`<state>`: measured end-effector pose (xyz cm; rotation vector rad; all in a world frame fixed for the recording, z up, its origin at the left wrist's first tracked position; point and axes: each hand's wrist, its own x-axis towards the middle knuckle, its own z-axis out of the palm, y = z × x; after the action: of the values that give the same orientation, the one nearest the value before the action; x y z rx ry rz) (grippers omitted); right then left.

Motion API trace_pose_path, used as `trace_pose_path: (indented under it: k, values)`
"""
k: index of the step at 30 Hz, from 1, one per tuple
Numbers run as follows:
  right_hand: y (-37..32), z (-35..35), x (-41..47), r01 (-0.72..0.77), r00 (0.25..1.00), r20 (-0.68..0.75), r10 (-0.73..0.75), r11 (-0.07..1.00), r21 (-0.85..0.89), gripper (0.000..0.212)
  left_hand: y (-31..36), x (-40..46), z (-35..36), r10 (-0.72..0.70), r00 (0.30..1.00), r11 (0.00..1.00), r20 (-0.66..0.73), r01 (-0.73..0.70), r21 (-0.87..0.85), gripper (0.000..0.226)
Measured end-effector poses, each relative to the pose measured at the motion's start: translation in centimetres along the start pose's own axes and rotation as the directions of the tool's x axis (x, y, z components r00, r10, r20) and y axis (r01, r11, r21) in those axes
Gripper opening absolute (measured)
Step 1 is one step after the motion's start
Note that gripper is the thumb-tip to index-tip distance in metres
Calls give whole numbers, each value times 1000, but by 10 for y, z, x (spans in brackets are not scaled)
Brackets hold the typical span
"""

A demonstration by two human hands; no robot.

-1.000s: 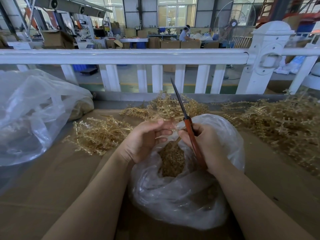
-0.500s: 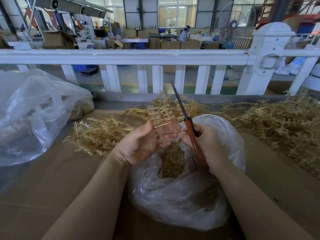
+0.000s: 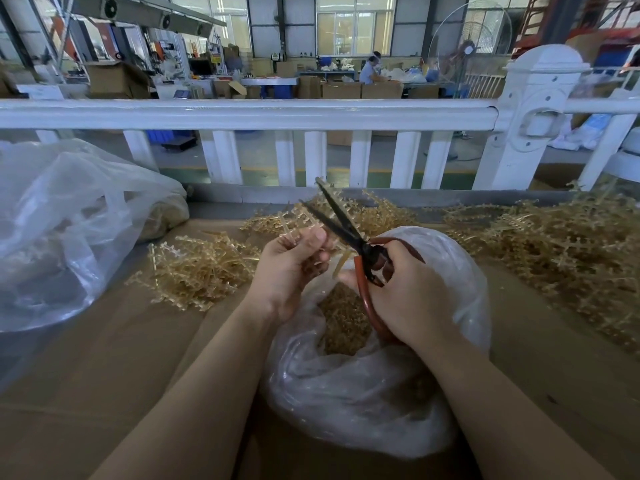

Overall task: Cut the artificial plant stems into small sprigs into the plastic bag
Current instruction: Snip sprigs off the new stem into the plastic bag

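Note:
My left hand pinches a tan plastic plant stem and holds it up over the clear plastic bag. My right hand grips the red handles of the scissors, whose dark blades stand apart around the stem's upper part. The bag sits between my forearms, its mouth wide, with a heap of cut tan sprigs inside. Uncut stems lie in piles on the cardboard: one pile on the left, one behind my hands, and a large pile on the right.
A big crumpled plastic bag with more tan material lies at the left. The work surface is brown cardboard. A white railing runs along the far edge, with a workshop and a seated person beyond.
The scissor blades have gone from together to spread apart. My left hand has raised the stem between them, and my right hand has shifted its hold on the handles.

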<state>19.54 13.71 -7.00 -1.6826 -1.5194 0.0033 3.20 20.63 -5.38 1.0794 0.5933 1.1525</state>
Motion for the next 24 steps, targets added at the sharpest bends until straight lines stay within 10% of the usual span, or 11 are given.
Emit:
trace_pose_path:
  k: [24]
  values:
    - [0, -1, 3, 1, 999, 40, 10, 964, -266, 57, 7, -4, 2, 39, 999, 998, -17, -38, 43, 36]
